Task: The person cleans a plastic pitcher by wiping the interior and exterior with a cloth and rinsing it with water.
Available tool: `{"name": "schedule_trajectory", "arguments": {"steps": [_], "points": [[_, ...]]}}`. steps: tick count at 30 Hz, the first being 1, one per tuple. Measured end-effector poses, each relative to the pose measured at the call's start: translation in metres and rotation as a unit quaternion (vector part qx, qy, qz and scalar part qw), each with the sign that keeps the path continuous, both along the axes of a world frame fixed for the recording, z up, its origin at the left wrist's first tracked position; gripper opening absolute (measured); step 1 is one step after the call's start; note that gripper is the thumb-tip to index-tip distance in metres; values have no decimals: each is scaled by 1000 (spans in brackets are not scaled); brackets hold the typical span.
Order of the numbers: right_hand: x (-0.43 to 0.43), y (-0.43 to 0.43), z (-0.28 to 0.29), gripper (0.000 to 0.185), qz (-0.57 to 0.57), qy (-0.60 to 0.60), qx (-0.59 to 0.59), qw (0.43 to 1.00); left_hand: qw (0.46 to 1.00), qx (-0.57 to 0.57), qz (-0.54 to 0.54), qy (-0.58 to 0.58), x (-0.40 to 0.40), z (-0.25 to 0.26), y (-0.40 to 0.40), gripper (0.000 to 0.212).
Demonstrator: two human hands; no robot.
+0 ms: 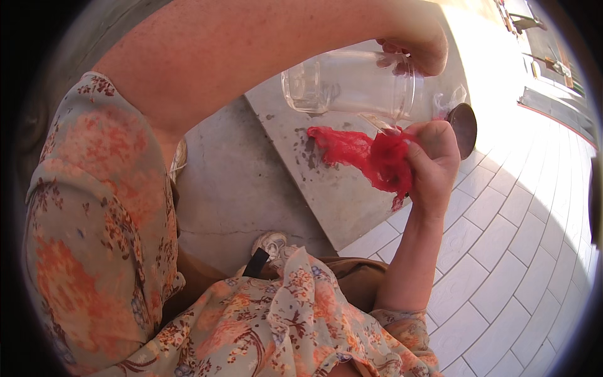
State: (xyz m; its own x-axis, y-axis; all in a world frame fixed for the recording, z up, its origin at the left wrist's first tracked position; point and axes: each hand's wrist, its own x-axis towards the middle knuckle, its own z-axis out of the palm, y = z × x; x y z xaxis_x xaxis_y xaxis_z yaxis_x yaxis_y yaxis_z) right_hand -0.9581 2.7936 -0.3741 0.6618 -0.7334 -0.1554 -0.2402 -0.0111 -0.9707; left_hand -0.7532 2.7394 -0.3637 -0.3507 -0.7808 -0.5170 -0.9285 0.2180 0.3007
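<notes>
A large clear jar [358,85] is on its side above the grey slab, its mouth towards the right. My left hand [414,54] grips it around the rim; some fingers show through the clear wall, and I cannot tell whether any are inside. Below the mouth, my right hand [433,151] pinches a bunched piece of red mesh cloth [353,148]. The mesh trails off to the left and hangs down beside the hand. A thin pale, see-through piece [374,123] sticks up between the mesh and the jar; what it is cannot be made out.
A dark round lid [464,132] stands tilted just beyond my right hand, with crumpled clear plastic [450,103] beside it. Wet spots mark the concrete slab [325,207], whose edge steps down to a cracked floor [221,188]. White tiles [490,245] lie to the right, partly in bright sun.
</notes>
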Motion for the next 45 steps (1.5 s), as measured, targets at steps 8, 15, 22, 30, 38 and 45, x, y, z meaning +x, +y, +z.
{"name": "schedule_trajectory", "arguments": {"steps": [8,15,22,30,38,45], "points": [[9,5,-12,19,-71,3,125,990,973,-157,139,98,2,-15,18,15],[7,-9,-6,18,25,208,-218,953,899,-363,177,171,-13,-4,55,13],[4,-12,-1,17,-5,177,-270,946,767,-585,100,242,-3,-21,70,17],[-6,-20,4,19,-72,110,-263,956,740,-607,125,262,-12,-11,71,17],[-8,-26,2,22,-114,-59,-28,991,705,-618,154,313,-13,-10,75,20],[-21,-36,4,19,-94,-137,181,969,708,-635,134,279,-9,-17,70,19]]}}
